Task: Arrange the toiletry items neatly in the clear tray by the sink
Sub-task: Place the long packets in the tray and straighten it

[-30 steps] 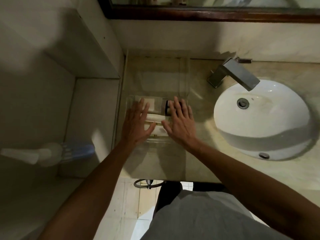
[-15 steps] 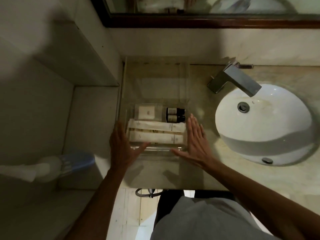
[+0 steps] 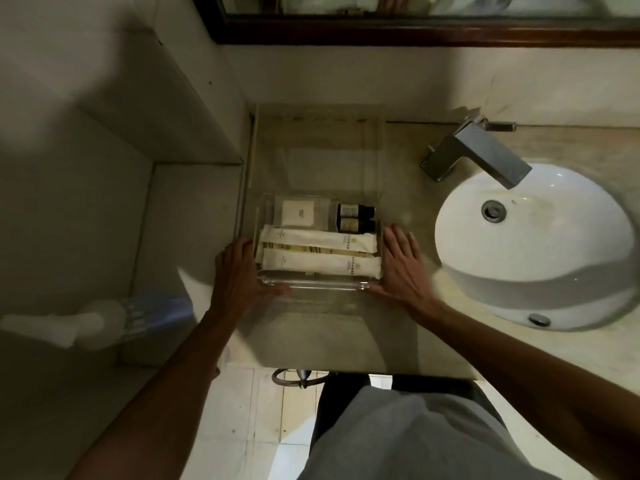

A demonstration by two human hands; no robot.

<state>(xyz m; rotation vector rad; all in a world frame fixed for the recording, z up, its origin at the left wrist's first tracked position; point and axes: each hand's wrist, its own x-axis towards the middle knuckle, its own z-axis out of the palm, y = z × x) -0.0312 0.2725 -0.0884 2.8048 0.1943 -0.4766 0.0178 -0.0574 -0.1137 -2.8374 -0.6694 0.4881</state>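
At the bench's front left, the clear tray (image 3: pixel 313 285) is flanked by both hands: the left hand (image 3: pixel 239 271) is pressed flat to its left wall, the right hand (image 3: pixel 401 265) spread open against its right wall. Two white sachets (image 3: pixel 318 252), a white packet (image 3: pixel 298 213) and two dark bottles (image 3: pixel 356 218) are laid inside, left of the sink (image 3: pixel 533 244).
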